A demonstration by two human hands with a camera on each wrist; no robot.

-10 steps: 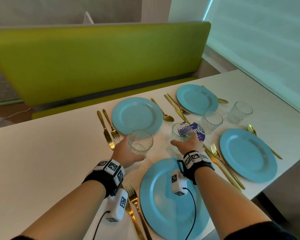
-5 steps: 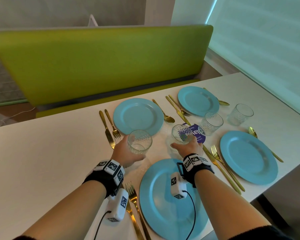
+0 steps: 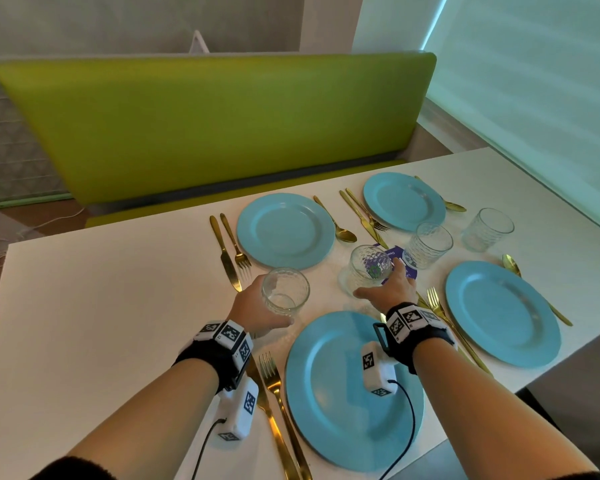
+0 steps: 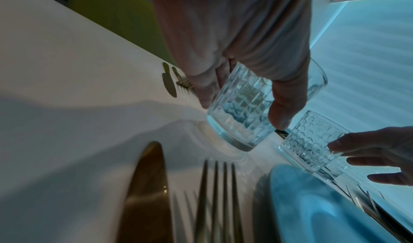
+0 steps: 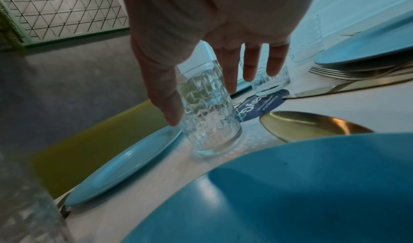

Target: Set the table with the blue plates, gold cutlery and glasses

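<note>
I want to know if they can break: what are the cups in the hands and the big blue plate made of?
The cups look like clear glass: you see through them, and a pressed diamond pattern catches light. The near blue plate looks matte, with only soft shine; ceramic or plastic, I cannot tell which.

On the tabletop (image 3: pixel 84 306) before you, four plates lay in a square, the nearest plate (image 3: pixel 343 410) with a fork (image 3: pixel 274 382) on its left, two glasses (image 3: pixel 284 292) stood between it and the far left plate (image 3: pixel 284 230), and two more glasses (image 3: pixel 430 244) stood further right.
</note>
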